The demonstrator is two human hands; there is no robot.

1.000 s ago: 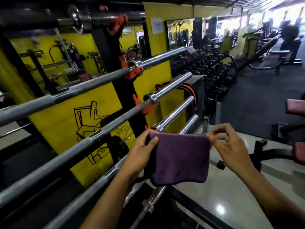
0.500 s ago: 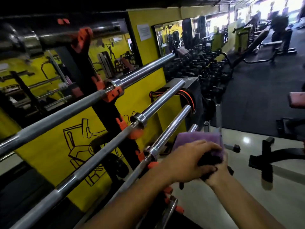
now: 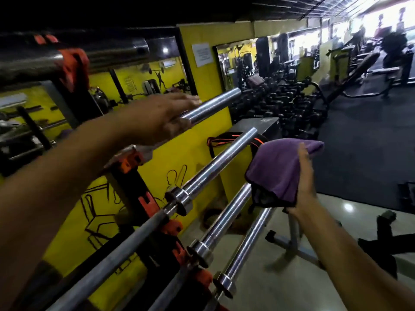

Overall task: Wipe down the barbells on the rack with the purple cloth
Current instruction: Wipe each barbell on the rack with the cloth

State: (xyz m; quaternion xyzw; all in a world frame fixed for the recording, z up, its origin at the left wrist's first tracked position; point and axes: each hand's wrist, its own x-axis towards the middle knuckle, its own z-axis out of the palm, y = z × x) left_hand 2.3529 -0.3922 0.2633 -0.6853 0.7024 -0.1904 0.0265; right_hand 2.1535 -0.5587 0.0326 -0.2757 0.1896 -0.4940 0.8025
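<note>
Right hand [image 3: 303, 187] at 3 o'clock holds the folded purple cloth [image 3: 280, 169], fingers and thumb closed round its lower edge, cloth raised in the air just beside the chrome sleeve ends, touching no bar. Left hand [image 3: 161, 117] at 10 o'clock reaches over the upper barbell [image 3: 211, 106]; it's motion-blurred, fingers look fairly straight and laid over the sleeve near its collar, so whether it truly grips can't be told. Below it, second barbell [image 3: 215, 162] runs out toward 1 o'clock, third barbell [image 3: 224, 218] and fourth barbell [image 3: 247, 241] sit lower toward 5 o'clock, all resting on the rack [image 3: 132, 189] with orange hooks. Another bar sits at the top left, dark and close to the camera.

Step in hand, as judged: steady the upper bar with the left hand, bring the cloth onto its sleeve. No wiping contact made yet.

To do it well: wrap the cloth round the sleeve so it covers the underside too, not just the top. Stroke the full length from collar to tip, then along the shaft. Keep the left hand clear of the cloth's path and holding firm, since sleeves spin and the bar could roll in its hooks. Refold to a clean face between bars. Work top to bottom.
</note>
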